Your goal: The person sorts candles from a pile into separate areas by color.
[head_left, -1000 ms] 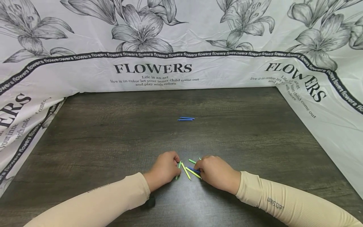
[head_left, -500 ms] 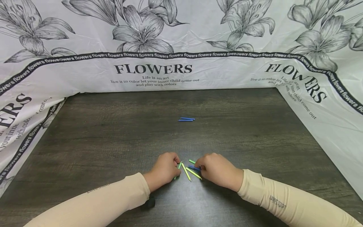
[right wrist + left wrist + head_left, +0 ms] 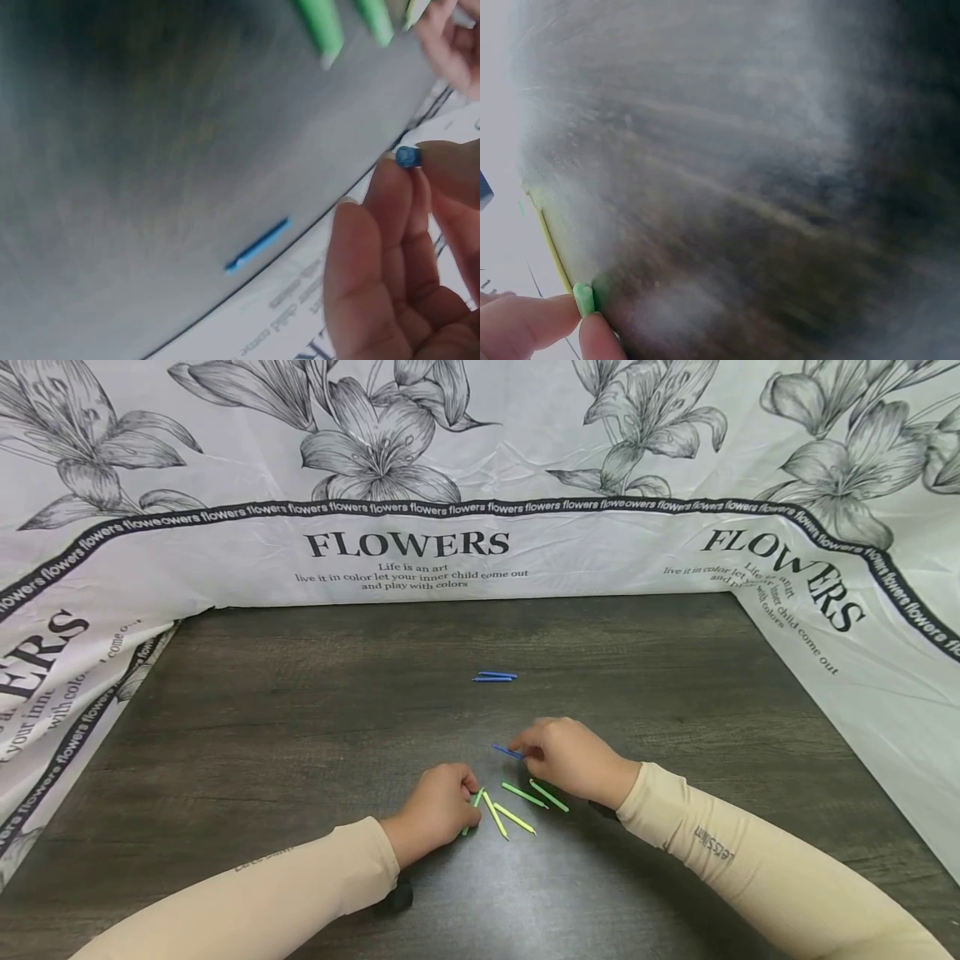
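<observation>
Between the thumb and fingertips of my left hand is a slim green candle, pinched near the table; much of it is hidden by the fingers. My right hand pinches a blue candle by one end, the other end pointing left, and the right wrist view shows its blue tip between thumb and finger. Two yellow candles, one of them close beside the left fingertips and one further right, lie between the hands. Below the right hand lie two green candles, the nearer one slanting.
Farther back on the dark wooden table, two blue candles lie side by side. A white cloth printed with flowers and lettering borders the table at the back and sides. A small black object shows under the left sleeve.
My right hand has picked a blue candle out from beside the yellow ones and moved it up and away, uncovering the two green candles. My left hand has stayed in place.
</observation>
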Available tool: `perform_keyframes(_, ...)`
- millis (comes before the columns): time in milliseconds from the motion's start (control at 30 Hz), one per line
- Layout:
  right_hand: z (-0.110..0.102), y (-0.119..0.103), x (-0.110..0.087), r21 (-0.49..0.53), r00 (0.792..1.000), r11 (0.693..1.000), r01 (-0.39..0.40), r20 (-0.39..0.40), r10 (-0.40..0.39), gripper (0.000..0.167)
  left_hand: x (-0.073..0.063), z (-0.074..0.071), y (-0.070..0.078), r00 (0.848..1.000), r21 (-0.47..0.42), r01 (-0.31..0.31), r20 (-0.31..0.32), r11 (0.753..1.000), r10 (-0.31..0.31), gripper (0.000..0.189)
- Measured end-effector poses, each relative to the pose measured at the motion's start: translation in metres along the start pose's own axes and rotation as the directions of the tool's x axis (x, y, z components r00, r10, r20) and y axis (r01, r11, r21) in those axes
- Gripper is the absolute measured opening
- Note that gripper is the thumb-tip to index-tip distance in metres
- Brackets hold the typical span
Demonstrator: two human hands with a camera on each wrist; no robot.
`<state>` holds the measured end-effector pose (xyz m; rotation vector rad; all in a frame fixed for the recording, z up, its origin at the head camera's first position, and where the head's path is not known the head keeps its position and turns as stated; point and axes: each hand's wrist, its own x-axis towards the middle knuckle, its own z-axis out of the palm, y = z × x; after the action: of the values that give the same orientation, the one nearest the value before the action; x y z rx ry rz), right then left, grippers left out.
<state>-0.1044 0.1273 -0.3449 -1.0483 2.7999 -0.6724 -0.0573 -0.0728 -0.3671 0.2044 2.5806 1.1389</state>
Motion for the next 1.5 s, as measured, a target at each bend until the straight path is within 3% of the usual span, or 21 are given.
perform_keyframes(667,0.002,0.036,0.051,-0.139,0.996,0.987,0.074,-0.03,-0.079,0.026,0.0,0.0,-0.001,1.0,-0.025,-0.002,0.021,1.0,0.002,0.019)
perform_keyframes(967,0.0,0.044,0.074,-0.226,1.0,0.974,0.026,0.015,-0.024,0.027,0.0,0.0,-0.003,0.999,-0.055,-0.004,0.044,0.998,0.007,0.019)
perform_keyframes(1267,0.0,0.051,0.093,-0.253,1.0,0.967,0.024,0.004,-0.024,0.026,0.001,0.0,-0.005,0.999,-0.052,0.0,0.051,0.999,0.003,0.018)
perform_keyframes(1500,0.0,0.052,0.101,-0.289,0.999,0.957,-0.011,0.03,0.02,0.028,0.0,-0.001,-0.003,0.999,-0.068,-0.003,0.052,0.998,0.007,0.02)
